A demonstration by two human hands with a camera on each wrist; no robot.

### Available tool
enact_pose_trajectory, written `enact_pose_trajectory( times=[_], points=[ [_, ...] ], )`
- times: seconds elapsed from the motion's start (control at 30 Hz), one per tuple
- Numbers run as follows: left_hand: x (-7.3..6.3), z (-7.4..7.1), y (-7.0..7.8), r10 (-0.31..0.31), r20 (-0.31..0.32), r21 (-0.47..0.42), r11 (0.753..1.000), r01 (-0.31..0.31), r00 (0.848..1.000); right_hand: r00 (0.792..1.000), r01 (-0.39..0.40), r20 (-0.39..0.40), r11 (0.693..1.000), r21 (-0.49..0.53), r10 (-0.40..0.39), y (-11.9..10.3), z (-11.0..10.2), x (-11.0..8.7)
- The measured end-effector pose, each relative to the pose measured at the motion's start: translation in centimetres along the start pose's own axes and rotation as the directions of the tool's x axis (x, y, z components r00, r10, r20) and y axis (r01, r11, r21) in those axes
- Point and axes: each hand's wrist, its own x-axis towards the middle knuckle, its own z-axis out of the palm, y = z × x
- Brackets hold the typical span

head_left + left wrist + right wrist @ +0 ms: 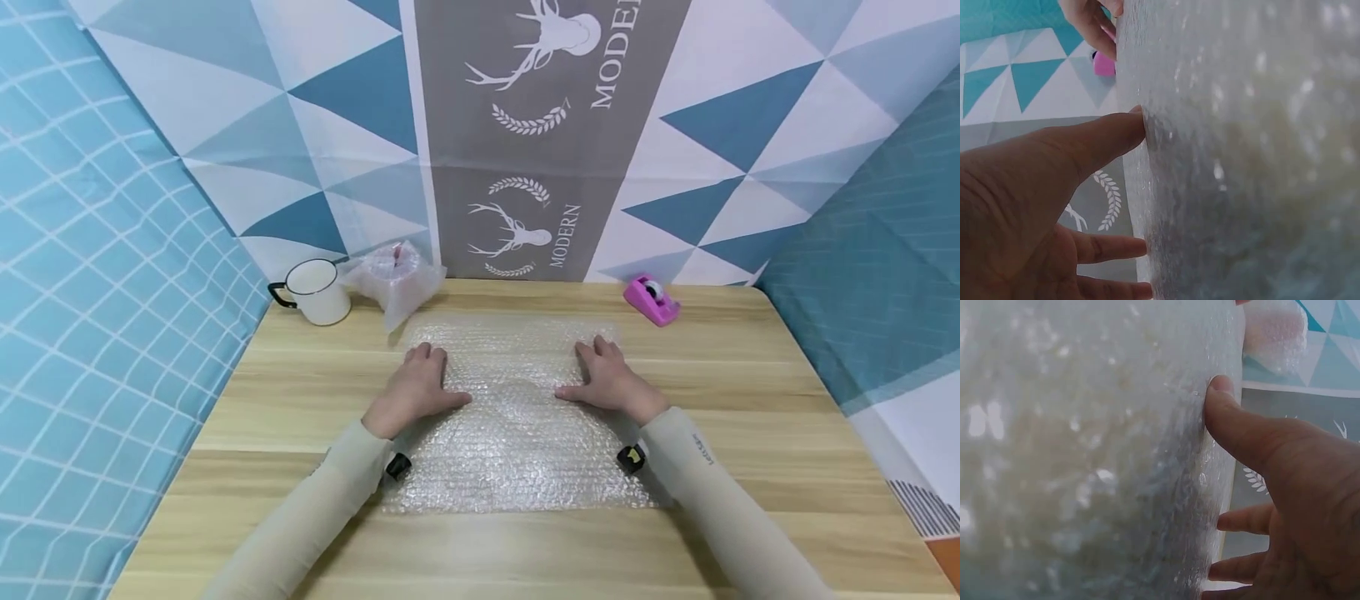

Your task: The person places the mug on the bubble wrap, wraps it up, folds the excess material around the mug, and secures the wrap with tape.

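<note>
Clear bubble wrap [517,450] lay spread on the table [750,417]; the left hand [418,390] touched it near ten o'clock from its middle, the right hand [613,383] near two, about as close, both open-fingered, gripping nothing

The wood-grain surface [300,400] carries a sheet of bubble wrap [517,450] across its middle. Near its far edge are a white mug [322,298], a wrapped bundle [397,283] beside it, and, farther right, a pink tape dispenser [651,302].
</note>
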Motion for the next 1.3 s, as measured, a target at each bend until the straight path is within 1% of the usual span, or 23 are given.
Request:
enact_pose_trajectory(
  times=[0.13, 0.3, 0.4, 0.57, 0.77, 0.9, 1.0, 1.1, 1.23, 1.3],
  points=[
    [-0.2, -0.1, -0.1, 0.01, -0.007, 0.01, 1.0, -0.01, 1.0, 1.0, -0.013, 0.005, 1.0, 0.017, 0.013, -0.1, 0.1, 0.1],
    [0.0, -0.1, -0.1, 0.019, -0.003, 0.004, 1.0, -0.019, 1.0, 0.999, -0.036, 0.018, 0.999, 0.024, 0.035, 0.1, 0.1, 0.0],
    [-0.2, 0.1, -0.3, 0.018, -0.002, 0.004, 1.0, -0.018, 1.0, 0.999, -0.035, 0.027, 0.999, 0.017, 0.034, -0.1, 0.3, 0.1],
    [-0.2, 0.1, -0.4, 0.022, -0.019, -0.013, 1.0, -0.022, 1.0, 0.999, -0.026, 0.018, 1.0, 0.002, 0.026, -0.4, -0.1, 0.1],
    [-0.3, 0.4, -0.6, 0.021, 0.011, -0.025, 0.999, -0.02, 1.0, 0.998, -0.028, 0.049, 1.0, -0.015, 0.028, -0.4, -0.3, 0.0],
    [-0.2, 0.2, -0.5, 0.04, 0.002, -0.03, 0.999, -0.04, 0.999, 0.999, -0.026, 0.036, 1.0, -0.014, 0.027, -0.1, -0.3, -0.2],
    [-0.2, -0.3, -0.4, 0.063, -0.019, -0.024, 0.998, -0.064, 0.998, 0.999, -0.025, 0.025, 1.0, -0.012, 0.025, 0.0, -0.2, -0.2],
    [-0.2, -0.6, -0.5, 0.081, -0.021, -0.02, 0.996, -0.081, 0.997, 0.999, -0.018, 0.026, 1.0, -0.007, 0.018, -0.1, -0.2, -0.2],
    [-0.6, -0.6, -1.3, 0.11, -0.033, -0.053, 0.992, -0.112, 0.993, 0.999, -0.018, 0.043, 1.0, -0.016, 0.019, -0.3, -0.2, -0.3],
    [-0.8, -0.4, -2.0, 0.13, -0.054, -0.07, 0.989, -0.133, 0.99, 0.999, -0.02, 0.049, 0.999, -0.034, 0.021, -0.4, -0.1, -0.4]
  ],
)
